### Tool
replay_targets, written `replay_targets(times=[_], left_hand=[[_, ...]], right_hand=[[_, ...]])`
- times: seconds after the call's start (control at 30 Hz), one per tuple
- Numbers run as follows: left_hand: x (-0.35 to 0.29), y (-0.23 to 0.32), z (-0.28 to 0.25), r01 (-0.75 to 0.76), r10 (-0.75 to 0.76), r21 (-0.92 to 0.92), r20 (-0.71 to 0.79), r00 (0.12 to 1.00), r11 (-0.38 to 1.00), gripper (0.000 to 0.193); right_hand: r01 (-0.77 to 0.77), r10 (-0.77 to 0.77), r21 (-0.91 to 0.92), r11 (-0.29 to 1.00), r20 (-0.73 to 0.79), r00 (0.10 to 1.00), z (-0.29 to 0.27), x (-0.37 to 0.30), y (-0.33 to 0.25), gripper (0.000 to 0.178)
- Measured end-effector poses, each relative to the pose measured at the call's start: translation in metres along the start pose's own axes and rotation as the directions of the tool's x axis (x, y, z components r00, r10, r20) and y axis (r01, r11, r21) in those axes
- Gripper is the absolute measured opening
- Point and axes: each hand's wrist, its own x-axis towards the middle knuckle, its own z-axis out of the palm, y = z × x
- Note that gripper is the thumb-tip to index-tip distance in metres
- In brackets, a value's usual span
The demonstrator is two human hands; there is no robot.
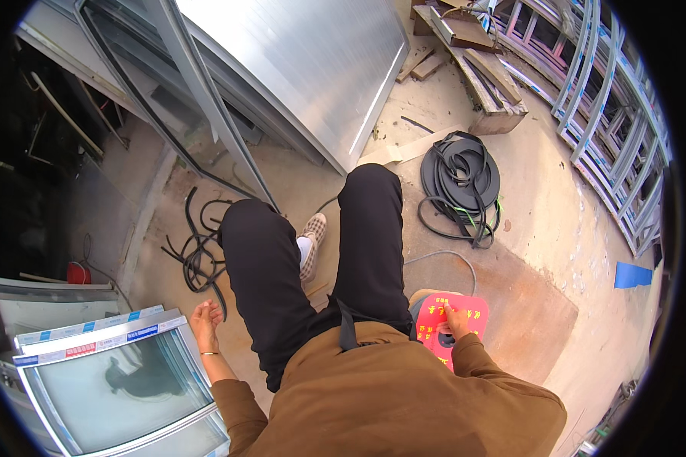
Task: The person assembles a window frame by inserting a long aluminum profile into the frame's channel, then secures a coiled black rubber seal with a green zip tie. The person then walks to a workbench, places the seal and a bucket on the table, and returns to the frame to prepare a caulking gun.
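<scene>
Left hand (204, 324) is boxed in: window (114, 396) on its outer side, left leg (258, 263) on the inner, loose black strips (197, 263) just ahead. Right hand (455, 324) at red reel (434, 314) — right leg (370, 228) blocks inward, grey cord (442, 252) then black coil (476, 181) forward. Open floor (530, 305) rightward — metal frames (587, 133) only further up.
</scene>
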Motion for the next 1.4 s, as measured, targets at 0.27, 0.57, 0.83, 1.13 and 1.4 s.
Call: replay_targets(times=[0.27, 0.57, 0.83, 1.13, 1.4], left_hand=[[-0.015, -0.100, 0.051, 0.369, -0.371, 0.038, 0.068, 0.926, 0.929, 0.023], [-0.011, -0.123, 0.091, 0.228, -0.277, 0.186, 0.309, 0.910, 0.956, 0.018], [0.102, 0.021, 0.134, -0.034, -0.113, 0.341, 0.400, 0.909, 0.939, 0.021], [0.017, 0.229, 0.322, -0.701, 0.467, 0.238, 0.598, 0.651, 0.672, 0.024], [-0.030, 0.187, 0.585, -0.604, 0.264, 0.102, 0.832, 0.487, 0.790, 0.023]], right_hand=[[-0.038, 0.035, -0.044, 0.998, -0.060, 0.998, 0.011, 0.002, -0.028, 0.062], [-0.113, 0.084, -0.158, 0.981, -0.178, 0.980, 0.023, 0.005, -0.059, 0.058], [-0.104, 0.046, -0.162, 0.981, -0.325, 0.945, 0.034, -0.025, -0.076, 0.063], [0.184, -0.248, -0.277, 0.943, -0.217, 0.944, 0.005, 0.024, -0.086, 0.038], [0.520, -0.284, 0.338, 0.785, -0.549, 0.786, 0.015, 0.207, -0.248, 0.019]])
